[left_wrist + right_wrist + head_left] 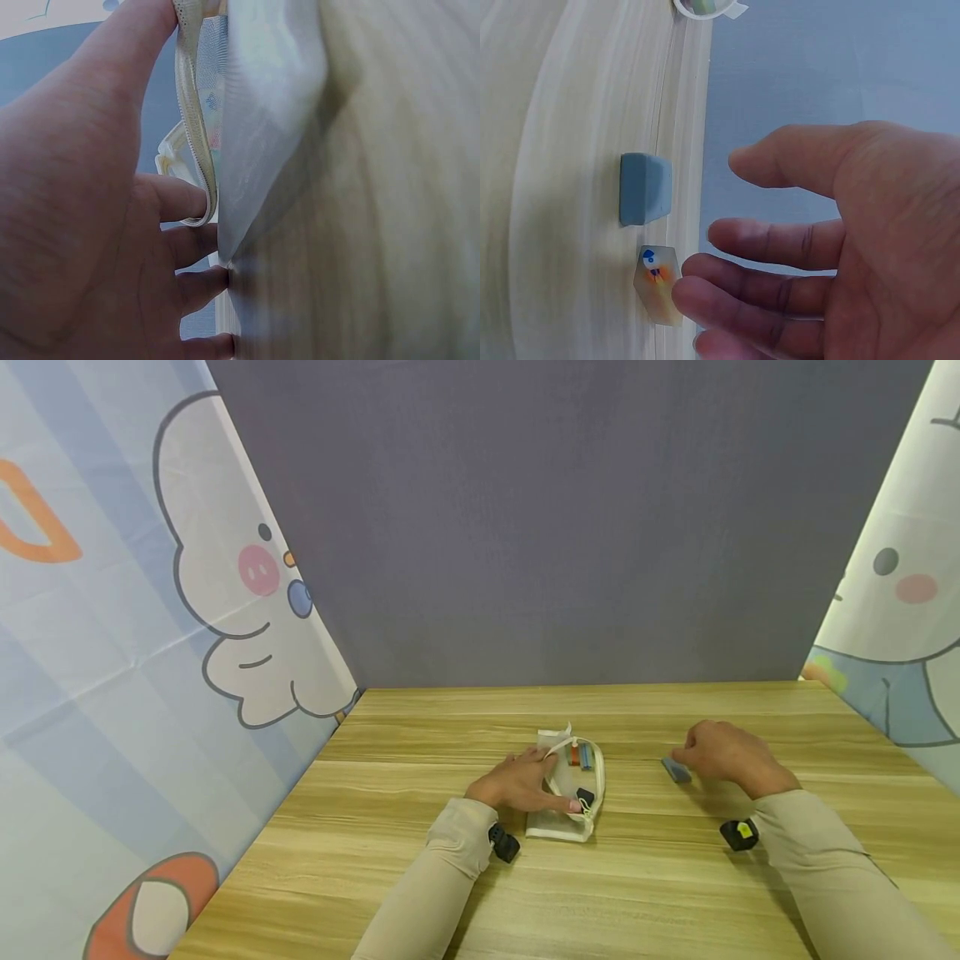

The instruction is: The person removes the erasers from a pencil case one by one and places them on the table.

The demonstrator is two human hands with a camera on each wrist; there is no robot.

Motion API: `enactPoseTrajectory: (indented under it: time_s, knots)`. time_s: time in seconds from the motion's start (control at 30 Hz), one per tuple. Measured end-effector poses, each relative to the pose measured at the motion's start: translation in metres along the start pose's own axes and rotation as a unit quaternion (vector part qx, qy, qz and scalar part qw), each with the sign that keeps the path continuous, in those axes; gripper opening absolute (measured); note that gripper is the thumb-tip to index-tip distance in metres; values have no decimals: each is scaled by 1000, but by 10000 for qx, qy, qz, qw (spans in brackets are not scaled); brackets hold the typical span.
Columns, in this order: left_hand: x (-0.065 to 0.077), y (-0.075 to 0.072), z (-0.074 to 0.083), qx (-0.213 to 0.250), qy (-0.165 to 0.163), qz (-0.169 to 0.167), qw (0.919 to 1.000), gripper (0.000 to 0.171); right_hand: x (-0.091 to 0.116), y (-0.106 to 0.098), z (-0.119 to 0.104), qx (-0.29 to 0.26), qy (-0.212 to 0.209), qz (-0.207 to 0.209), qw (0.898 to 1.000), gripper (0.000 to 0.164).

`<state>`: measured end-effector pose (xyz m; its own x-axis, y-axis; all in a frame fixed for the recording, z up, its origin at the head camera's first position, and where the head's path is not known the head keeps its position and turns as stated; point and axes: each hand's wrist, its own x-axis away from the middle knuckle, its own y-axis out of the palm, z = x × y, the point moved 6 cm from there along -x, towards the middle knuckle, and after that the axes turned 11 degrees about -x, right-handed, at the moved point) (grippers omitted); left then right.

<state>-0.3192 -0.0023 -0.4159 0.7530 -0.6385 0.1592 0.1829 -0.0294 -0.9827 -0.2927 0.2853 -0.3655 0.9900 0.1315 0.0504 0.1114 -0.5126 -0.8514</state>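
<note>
A white translucent zip pouch (pixel 558 825) lies on the table with its mouth spread in a loop. My left hand (pixel 525 783) rests on it, thumb and index finger apart against the zip edge (pixel 196 112), the other fingers spread along the pouch's side. Inside the mouth show a red-orange piece (pixel 574 754), a blue piece (pixel 586 757) and a black item (pixel 585 795). My right hand (pixel 723 753) hovers close over a blue-grey block (pixel 643 189), its fingers loosely extended with a gap before the block. Beside it stands a translucent block with a printed picture (pixel 658 285), near the fingertips.
The wood-grain table (pixel 420 727) runs back to a grey panel (pixel 570 527). Cartoon-printed cloth (pixel 112 693) hangs at the left, and similar cloth (pixel 900 610) at the right. In the right wrist view, the pouch's rim (pixel 705 13) shows at the top.
</note>
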Motion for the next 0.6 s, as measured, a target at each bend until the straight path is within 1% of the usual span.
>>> enactPoseTrajectory:
  time_s: [0.13, 0.23, 0.43, 0.6]
  knots:
    - [-1, 1, -1, -8, -4, 10, 10000, 105, 0, 0, -1, 8, -41, 34, 10000, 35]
    - [-1, 1, -1, 0, -16, 6, 10000, 105, 0, 0, -2, -27, -97, 69, 9999, 35]
    - [0, 1, -1, -22, -4, 5, 10000, 106, 1, 1, -9, 28, -254, 33, 9997, 26]
    - [0, 0, -1, -11, -9, -3, 10000, 106, -1, 2, -14, 76, -461, 117, 9988, 29]
